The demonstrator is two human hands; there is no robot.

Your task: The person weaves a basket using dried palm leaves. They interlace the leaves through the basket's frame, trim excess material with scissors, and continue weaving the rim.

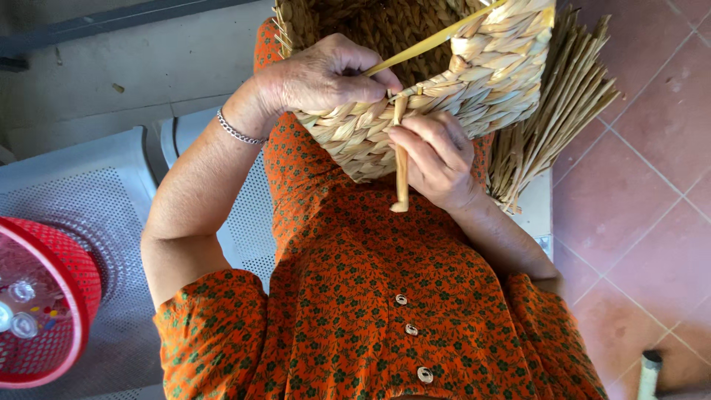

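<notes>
A woven straw basket (474, 81) rests on my lap, its braided rim towards me. My left hand (326, 74) sits on the rim and pinches a thin yellow strip (437, 37) that runs up to the right across the basket's mouth. My right hand (437, 159) grips a thicker tan reed strand (401, 174) that pokes down from the rim, its loose end hanging over my orange flowered dress (370, 296). A silver bracelet (237, 132) circles my left wrist.
A bundle of dry reeds (548, 118) lies under the basket on the right, by the red tiled floor (644, 185). I sit on a grey perforated metal bench (96, 200). A red mesh basket (44, 311) with small items stands at the left edge.
</notes>
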